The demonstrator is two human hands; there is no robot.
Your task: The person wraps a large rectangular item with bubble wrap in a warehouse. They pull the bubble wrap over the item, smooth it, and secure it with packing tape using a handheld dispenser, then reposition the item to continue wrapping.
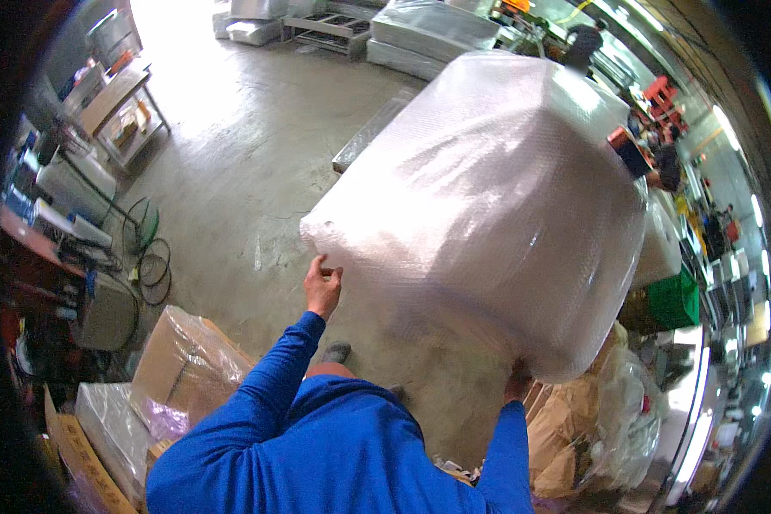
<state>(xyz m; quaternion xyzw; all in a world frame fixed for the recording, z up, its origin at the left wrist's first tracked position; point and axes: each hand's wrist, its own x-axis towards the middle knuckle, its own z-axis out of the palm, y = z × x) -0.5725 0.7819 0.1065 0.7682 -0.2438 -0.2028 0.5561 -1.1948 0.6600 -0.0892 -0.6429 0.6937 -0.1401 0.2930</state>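
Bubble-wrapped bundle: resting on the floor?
No: the bubble-wrapped bundle is held up off the concrete floor by the left hand and right hand.

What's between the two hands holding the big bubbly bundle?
In the head view, only the bubble-wrapped bundle spans between the left hand and right hand; bare concrete floor shows beneath.

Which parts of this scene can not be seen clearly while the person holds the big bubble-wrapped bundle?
- Head view: the right hand is mostly hidden under the big white bubble-wrapped bundle.
- What is inside the bundle: hidden by the wrap.
- Left hand: fingertips pressed into the wrap.
- Distant person: too small.
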